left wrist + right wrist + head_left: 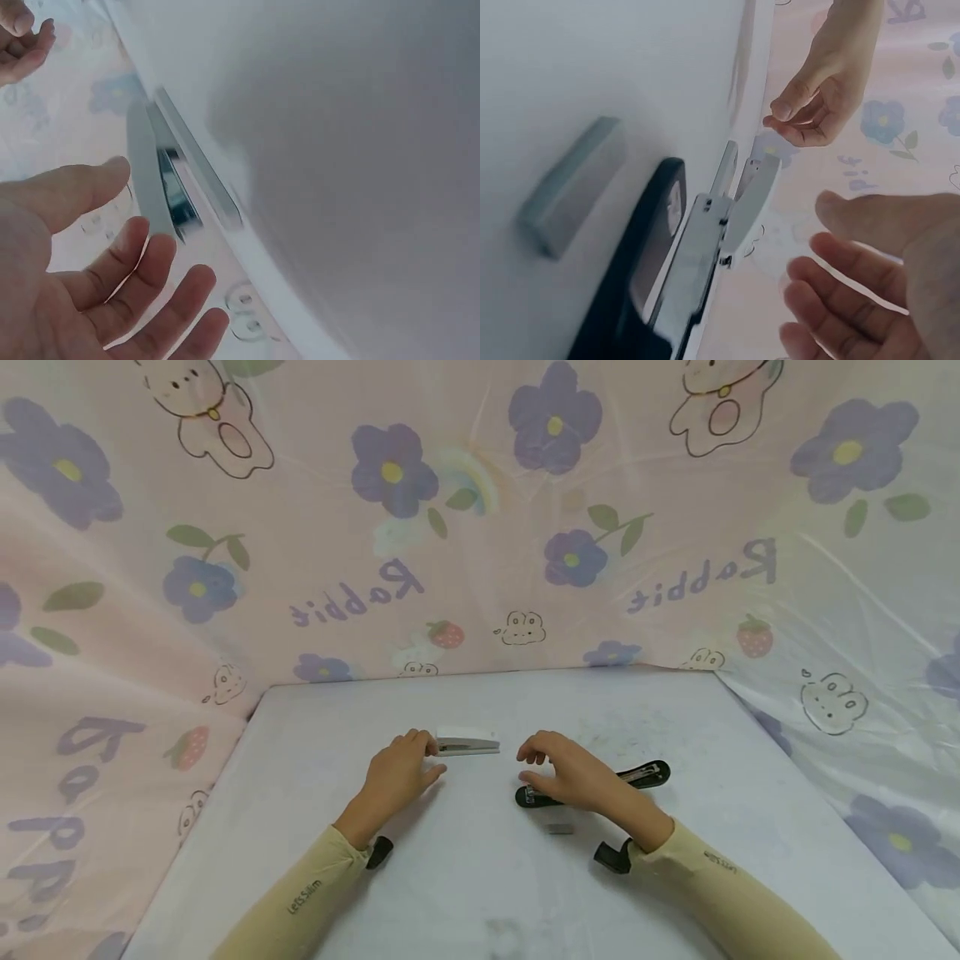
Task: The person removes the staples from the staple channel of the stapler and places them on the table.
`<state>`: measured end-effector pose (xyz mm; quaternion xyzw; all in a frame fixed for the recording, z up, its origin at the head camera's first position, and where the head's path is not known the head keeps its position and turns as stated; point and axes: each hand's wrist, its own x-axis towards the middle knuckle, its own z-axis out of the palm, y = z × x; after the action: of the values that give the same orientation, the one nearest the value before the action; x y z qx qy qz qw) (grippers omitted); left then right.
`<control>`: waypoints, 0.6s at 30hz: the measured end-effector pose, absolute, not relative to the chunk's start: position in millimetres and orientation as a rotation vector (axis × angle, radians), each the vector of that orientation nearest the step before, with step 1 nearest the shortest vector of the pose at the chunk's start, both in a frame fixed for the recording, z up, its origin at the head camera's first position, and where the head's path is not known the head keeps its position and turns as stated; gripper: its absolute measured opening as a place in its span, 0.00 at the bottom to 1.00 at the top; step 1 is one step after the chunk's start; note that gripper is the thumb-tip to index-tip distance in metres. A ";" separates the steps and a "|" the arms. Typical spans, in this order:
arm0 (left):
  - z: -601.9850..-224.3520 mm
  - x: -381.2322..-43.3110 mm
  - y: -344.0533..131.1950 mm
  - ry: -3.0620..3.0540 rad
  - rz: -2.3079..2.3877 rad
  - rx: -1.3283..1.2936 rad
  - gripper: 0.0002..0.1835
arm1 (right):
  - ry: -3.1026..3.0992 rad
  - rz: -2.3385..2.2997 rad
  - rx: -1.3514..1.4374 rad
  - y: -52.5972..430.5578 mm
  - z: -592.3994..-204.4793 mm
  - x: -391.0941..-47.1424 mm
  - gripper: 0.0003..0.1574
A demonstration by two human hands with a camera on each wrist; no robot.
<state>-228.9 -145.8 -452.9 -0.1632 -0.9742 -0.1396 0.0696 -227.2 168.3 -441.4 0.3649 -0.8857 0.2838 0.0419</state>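
Observation:
A white stapler (pixel 468 745) lies on the table in front of my hands. My left hand (pixel 397 770) is at its left end, fingers loosely bent and thumb apart; the left wrist view shows this hand (pixel 97 277) with nothing in its grasp. My right hand (pixel 573 772) hovers to the right with fingers relaxed, overlapping a black stapler (pixel 648 774) in the head view. In the right wrist view the black stapler (pixel 641 262) shows a silver metal channel, and the right hand (pixel 870 277) holds nothing. A small grey strip of staples (pixel 560 829) lies nearer to me.
The white table (pixel 465 877) meets a printed cloth backdrop (pixel 480 552) at its far edge, and more cloth hangs at both sides. Black straps (pixel 612 857) sit at the wrists beneath beige sleeves.

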 end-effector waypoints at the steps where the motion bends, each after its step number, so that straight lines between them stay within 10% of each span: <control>1: -452.4 -231.3 -149.5 -2.940 -0.440 -0.471 0.18 | -2.698 0.863 1.119 165.2 -441.3 -230.1 0.17; 18: -453.6 -283.9 -164.9 -3.123 -0.569 -0.594 0.32 | -2.794 0.833 1.081 108.0 -437.4 -278.7 0.23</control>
<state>-283.9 -164.9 -453.6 -0.1838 -0.9661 -0.1759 -0.0441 -278.7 108.0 -437.4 0.3477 -0.8984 0.2679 0.0162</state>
